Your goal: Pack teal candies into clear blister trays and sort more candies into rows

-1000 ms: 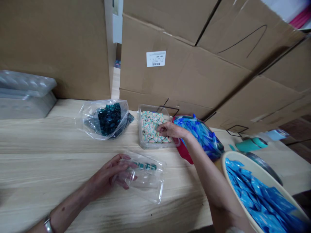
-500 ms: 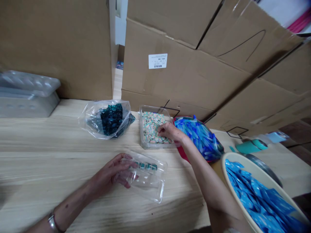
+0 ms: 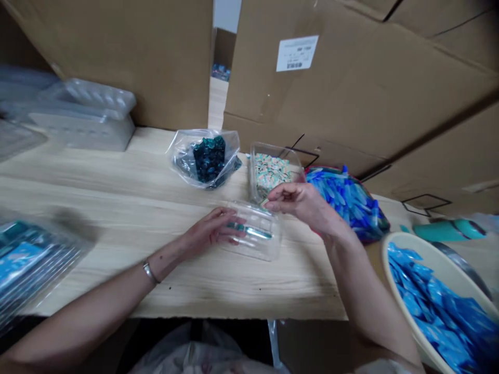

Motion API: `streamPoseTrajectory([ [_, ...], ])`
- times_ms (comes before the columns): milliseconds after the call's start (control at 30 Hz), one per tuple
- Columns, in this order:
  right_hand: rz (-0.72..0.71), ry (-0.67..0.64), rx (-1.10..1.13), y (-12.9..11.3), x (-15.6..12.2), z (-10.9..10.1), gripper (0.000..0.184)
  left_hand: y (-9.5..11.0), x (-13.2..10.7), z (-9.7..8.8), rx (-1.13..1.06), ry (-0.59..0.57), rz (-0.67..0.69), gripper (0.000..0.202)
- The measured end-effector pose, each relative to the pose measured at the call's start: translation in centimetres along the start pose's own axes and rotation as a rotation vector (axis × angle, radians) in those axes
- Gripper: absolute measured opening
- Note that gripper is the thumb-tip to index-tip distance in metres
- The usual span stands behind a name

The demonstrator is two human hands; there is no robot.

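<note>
My left hand [image 3: 214, 228] grips the left end of a clear plastic tray [image 3: 255, 249], with its fingers showing at that end. A row of small teal pieces [image 3: 259, 232] lies in one compartment of the tray, partly hidden by glare. My right hand [image 3: 300, 202] is closed in a pinch above the tray's far edge, with a small pale-green piece [image 3: 265, 202] at the fingertips. Just behind it stands a clear tub [image 3: 253, 176] of small pastel printed pieces [image 3: 273, 169], its near right part covered by the hand.
A plastic bag [image 3: 181, 156] of dark teal pieces stands back left. Blue slender pieces [image 3: 331, 189] fill a red-edged container on the right, near a cream tub [image 3: 390, 249] of blue packets. Stacked packed trays [image 3: 35, 265] lie left; cardboard boxes [image 3: 156, 62] wall the back.
My right hand has come out of the tub toward the tray with a small piece. My head view has shifted, showing more of the table's front and left.
</note>
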State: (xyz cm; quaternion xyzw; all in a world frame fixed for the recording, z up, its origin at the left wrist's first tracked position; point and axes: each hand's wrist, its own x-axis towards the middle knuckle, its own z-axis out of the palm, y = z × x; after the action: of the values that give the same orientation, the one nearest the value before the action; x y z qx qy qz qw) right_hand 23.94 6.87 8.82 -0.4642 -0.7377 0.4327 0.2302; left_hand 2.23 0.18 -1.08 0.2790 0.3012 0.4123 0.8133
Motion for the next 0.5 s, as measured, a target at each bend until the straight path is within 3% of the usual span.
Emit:
streamPoseTrajectory([
  [100, -0.062, -0.172, -0.062, -0.8, -0.9, 4.0, 0.018, -0.2, 0.1, -0.3, -0.008, -0.022, 0.041, 0.03],
  [200, -0.166, -0.191, -0.212, -0.7, -1.0, 7.0, 0.009, -0.2, 0.2, -0.4, -0.004, -0.031, 0.087, 0.029],
  [500, -0.309, -0.084, -0.677, -1.1, -1.5, 10.2, 0.015, -0.4, 0.2, -0.2, -0.054, -0.014, 0.117, 0.024],
])
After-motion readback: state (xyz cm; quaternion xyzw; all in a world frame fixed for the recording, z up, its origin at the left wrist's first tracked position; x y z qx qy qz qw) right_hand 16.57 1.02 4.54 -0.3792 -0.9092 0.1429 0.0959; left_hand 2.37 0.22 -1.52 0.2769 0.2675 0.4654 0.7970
